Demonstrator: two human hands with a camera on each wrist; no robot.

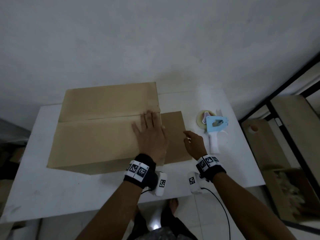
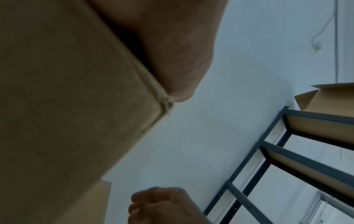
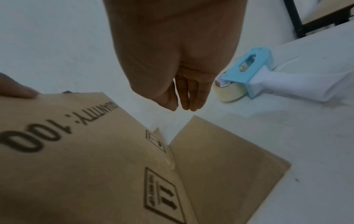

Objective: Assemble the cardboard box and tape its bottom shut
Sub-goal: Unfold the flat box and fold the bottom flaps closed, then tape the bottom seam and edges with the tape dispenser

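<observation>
A brown cardboard box [image 1: 97, 125] stands on the white table [image 1: 52, 191], its two upper flaps folded in and meeting at a seam. My left hand [image 1: 149, 132] lies flat on the near flap at the box's right end, fingers straight, pressing it down. One side flap [image 1: 174, 135] lies out flat on the table to the right. My right hand [image 1: 192, 141] hovers above that flap with relaxed fingers, holding nothing. The blue and white tape dispenser [image 1: 213, 129] lies on the table just right of it. In the right wrist view the box side [image 3: 86, 166] shows printed text.
A black metal shelf rack [image 2: 287, 151] stands to the right, with another cardboard box [image 2: 329, 97] on it. More cardboard and boxes [image 1: 287, 184] sit on the floor at the right. A grey wall [image 1: 155, 40] rises right behind the table.
</observation>
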